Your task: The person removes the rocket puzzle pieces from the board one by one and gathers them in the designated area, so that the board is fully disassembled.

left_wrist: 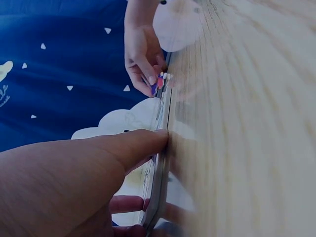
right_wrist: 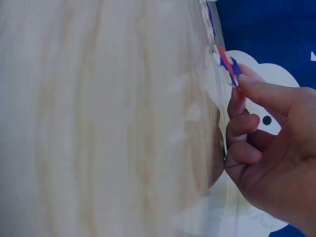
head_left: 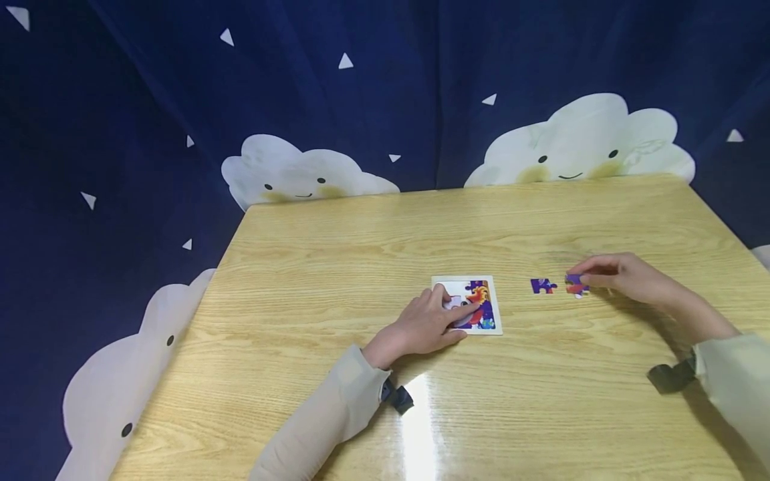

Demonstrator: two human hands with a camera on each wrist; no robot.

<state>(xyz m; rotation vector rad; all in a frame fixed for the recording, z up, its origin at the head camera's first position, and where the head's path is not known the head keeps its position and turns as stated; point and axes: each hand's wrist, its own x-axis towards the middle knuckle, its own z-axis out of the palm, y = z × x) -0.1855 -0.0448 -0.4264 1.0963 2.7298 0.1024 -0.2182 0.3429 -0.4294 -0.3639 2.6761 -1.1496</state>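
A white-framed jigsaw puzzle board (head_left: 496, 321) with a colourful picture lies on the table. My left hand (head_left: 424, 321) rests over its left part, index finger stretched across the picture. In the left wrist view, the left thumb (left_wrist: 140, 144) touches the board's near edge, and other fingers (left_wrist: 127, 203) touch its frame lower down. To the right of the board, my right hand (head_left: 625, 277) pinches a purple and red puzzle piece (head_left: 576, 287), seen tilted in the right wrist view (right_wrist: 229, 66). A loose purple puzzle piece (head_left: 541, 286) lies between that hand and the board.
The wooden table (head_left: 337, 240) is pale and glossy, with a bright reflection near its front. A dark blue curtain (head_left: 409, 80) with smiling white clouds hangs behind and to the left. Black wrist devices (head_left: 670, 375) sit at both sleeves.
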